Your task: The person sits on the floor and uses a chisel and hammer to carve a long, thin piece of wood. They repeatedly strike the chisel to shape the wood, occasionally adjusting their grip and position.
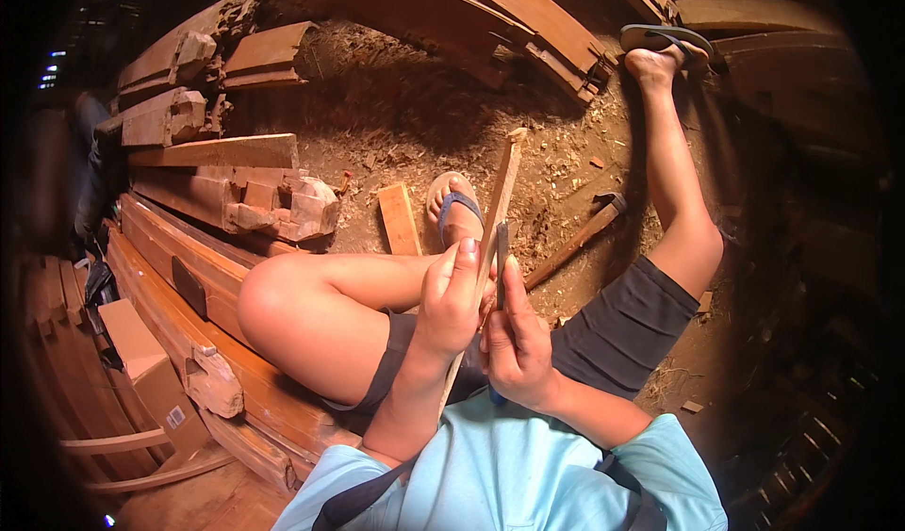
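Observation:
My left hand [449, 297] is closed around a long, narrow wooden strip [510, 168], thumb pointing up along it. The strip stands tilted, its upper end rough and its lower end reaching down by my shirt. In my right hand [520, 347] is a chisel, gripped with the fingers along its dark flat blade [501, 241]. A bit of its blue handle [496, 396] shows below the palm. The blade lies close along the strip's right side; whether they touch I cannot tell. Both hands are close together above my lap.
A wooden-handled tool [577, 239] with a dark metal head lies on the chip-strewn ground near a pale wood block [400, 220]. Carved timbers [255, 201] are stacked at the left, beside a cardboard box [156, 371]. Large planks [509, 13] lie at the far side.

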A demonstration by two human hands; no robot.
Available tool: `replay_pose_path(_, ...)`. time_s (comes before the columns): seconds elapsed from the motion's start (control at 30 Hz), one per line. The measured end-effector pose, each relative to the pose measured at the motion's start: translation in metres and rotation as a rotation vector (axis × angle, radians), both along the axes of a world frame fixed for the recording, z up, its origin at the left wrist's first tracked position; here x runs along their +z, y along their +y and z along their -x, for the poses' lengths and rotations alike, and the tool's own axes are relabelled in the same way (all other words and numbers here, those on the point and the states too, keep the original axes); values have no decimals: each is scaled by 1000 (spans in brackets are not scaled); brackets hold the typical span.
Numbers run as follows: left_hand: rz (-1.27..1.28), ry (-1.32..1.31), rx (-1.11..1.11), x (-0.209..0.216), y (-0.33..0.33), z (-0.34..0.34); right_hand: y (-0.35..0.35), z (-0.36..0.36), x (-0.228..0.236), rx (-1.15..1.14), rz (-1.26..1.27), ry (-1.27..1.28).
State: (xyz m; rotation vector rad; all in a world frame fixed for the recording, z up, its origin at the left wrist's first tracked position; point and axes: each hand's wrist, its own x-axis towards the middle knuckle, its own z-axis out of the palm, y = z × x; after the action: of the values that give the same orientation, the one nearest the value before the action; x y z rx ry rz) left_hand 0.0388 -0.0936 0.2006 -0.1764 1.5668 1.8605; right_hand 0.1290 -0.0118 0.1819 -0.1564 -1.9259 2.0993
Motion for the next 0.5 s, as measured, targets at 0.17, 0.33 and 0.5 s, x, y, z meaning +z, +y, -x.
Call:
replay_pose_path(0.17,50,83,25,-5,7,-2,-1,1,4,-1,123,-82)
replay_pose_path(0.33,-26,-2,7,-5,5,1,-3,0,6,29,270,-102)
replay_pose_path(0.5,-76,-120,-4,-17,-4,1,-2,-3,12,41,729,-184)
